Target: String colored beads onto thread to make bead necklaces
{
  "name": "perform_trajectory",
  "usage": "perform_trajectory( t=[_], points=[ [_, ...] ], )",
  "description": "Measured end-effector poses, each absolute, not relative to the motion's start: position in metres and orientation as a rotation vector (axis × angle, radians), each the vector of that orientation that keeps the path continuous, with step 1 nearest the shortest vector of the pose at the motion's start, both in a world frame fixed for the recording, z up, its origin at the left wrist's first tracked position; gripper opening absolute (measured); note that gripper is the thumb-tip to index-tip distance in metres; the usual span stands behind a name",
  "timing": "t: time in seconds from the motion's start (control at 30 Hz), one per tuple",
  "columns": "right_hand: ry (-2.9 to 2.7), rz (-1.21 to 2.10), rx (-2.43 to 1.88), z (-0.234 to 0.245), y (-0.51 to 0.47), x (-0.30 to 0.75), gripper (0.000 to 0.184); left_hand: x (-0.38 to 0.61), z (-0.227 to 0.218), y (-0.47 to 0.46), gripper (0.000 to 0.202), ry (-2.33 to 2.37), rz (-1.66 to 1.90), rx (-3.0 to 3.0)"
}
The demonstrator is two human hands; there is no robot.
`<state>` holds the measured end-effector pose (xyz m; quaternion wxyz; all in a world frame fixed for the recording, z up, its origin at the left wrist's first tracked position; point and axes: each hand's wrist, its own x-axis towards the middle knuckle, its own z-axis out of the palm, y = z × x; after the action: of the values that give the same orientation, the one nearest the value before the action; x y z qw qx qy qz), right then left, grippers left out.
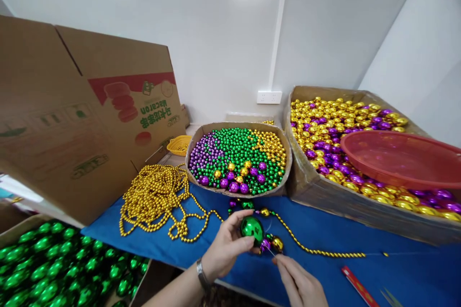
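My left hand (225,247) is closed around a large shiny green ball (252,228), held just above the blue cloth (324,249). My right hand (298,282) pinches a thin thread or needle right beside a small purple bead (265,244) and a gold bead (277,243) strung under the green ball. A strand of small gold beads (317,251) trails from there to the right. More green, purple and gold beads (248,207) lie on the strand just above my hands.
A round cardboard tray (237,159) holds green, purple and gold beads. A box of gold and purple balls (324,139) with a red plastic basin (399,158) stands at right. Gold bead strands (158,196) are piled at left, beside a large carton (86,120). Green balls (65,264) fill a box at bottom left.
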<state>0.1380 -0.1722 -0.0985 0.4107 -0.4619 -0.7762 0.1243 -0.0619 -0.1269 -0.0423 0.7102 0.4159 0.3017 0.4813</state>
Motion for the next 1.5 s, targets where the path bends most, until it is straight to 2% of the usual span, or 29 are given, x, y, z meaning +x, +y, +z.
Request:
perform_trajectory(
  t=[0.2, 0.53, 1.1, 1.23, 1.37, 1.5],
  points=[
    [-1.963, 0.141, -1.142, -0.103, -0.171, 0.141, 0.028, -0.059, -0.047, -0.127, 0.056, 0.646, 1.085, 0.986],
    [-1.973, 0.103, -1.108, -0.11, -0.171, 0.147, 0.027, -0.055, -0.046, -0.128, 0.055, 0.635, 1.118, 0.971],
    [-1.832, 0.671, -1.252, -0.097, -0.175, 0.138, 0.027, -0.042, -0.05, -0.13, 0.056, 0.589, 1.0, 0.921],
    [-1.761, 0.66, -1.224, -0.103, -0.171, 0.145, 0.025, -0.044, -0.041, -0.116, 0.057, 0.601, 0.923, 1.111],
    [-1.673, 0.615, -1.285, -0.108, -0.168, 0.157, 0.025, -0.039, -0.024, -0.079, 0.043, 0.716, 1.013, 1.333],
    [-1.6, 0.611, -1.353, -0.107, -0.17, 0.166, 0.031, -0.018, -0.014, -0.017, 0.031, 1.086, 0.944, 1.986]
  ],
)
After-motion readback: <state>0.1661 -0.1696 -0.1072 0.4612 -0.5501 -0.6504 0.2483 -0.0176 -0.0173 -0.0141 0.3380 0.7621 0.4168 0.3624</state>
